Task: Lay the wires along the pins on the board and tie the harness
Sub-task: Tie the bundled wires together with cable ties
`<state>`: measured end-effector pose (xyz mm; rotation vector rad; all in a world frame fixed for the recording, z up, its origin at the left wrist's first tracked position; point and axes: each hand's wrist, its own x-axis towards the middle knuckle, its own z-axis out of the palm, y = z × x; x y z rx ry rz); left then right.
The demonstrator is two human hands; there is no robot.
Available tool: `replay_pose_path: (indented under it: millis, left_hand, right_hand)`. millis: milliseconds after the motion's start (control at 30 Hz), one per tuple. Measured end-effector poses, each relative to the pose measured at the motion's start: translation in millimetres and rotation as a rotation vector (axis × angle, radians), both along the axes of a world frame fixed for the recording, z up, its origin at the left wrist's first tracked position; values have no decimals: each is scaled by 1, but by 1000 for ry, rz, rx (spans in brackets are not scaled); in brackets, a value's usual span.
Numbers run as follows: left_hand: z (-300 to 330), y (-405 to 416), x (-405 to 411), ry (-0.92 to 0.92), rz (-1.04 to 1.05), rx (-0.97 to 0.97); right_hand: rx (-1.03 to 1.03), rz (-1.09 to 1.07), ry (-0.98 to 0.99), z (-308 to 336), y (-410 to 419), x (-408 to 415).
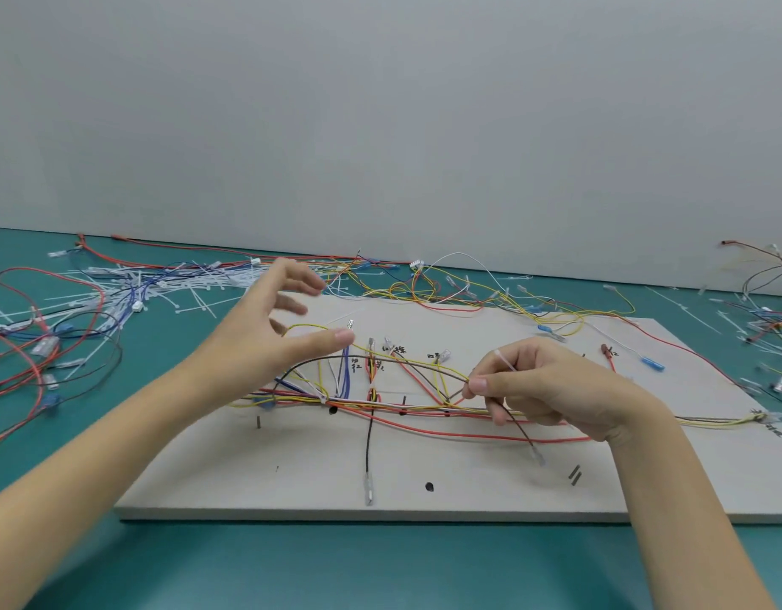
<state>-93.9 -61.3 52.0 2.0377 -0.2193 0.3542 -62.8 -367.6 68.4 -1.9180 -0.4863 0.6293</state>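
Observation:
A pale board (292, 486) lies on the teal table with short dark pins (258, 421) and a bundle of red, yellow and white wires (424, 409) laid across its middle. My right hand (552, 385) pinches a brown wire (380, 358) between thumb and forefinger, above the bundle. A white cable tie (505, 361) sticks up from its fingers. The brown wire's free end hangs down to a clear terminal (538, 456). My left hand (270, 332) hovers over the board's left part with fingers spread, holding nothing. A black wire (368, 446) runs toward the board's front edge.
A heap of white cable ties (160, 288) and loose red, blue and black wires (41, 345) lies on the table to the left. More yellow and red wires (468, 297) sprawl behind the board, and another tangle (772, 328) sits at the right edge. A grey wall stands behind.

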Motion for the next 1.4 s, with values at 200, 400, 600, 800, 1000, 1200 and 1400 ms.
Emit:
replay_pose_path:
  millis: [200,400,600,800,1000,1200,1400]
  left_hand:
    - [-8,-16,-12,-405,-82,454]
    - [-8,-16,-10,-326,-127,315]
    - [5,-6,-10,-21,-105,173]
    - [9,-2,-9,204,-202,-31]
    - [7,0,-6,139,-194,-212]
    - [4,7,2,235,-166,-398]
    - [6,19,6,343,-117,-448]
  right_hand:
    - [6,-9,1,0,2,-1]
    - [15,6,1,1,1,0]
    - [8,70,9,0,1,0]
    - [12,60,7,-1,3,0]
    - [0,44,9,-1,2,1]
    - [-1,53,35,-1,-1,1]
    - [-1,47,20,-2,-4,2]
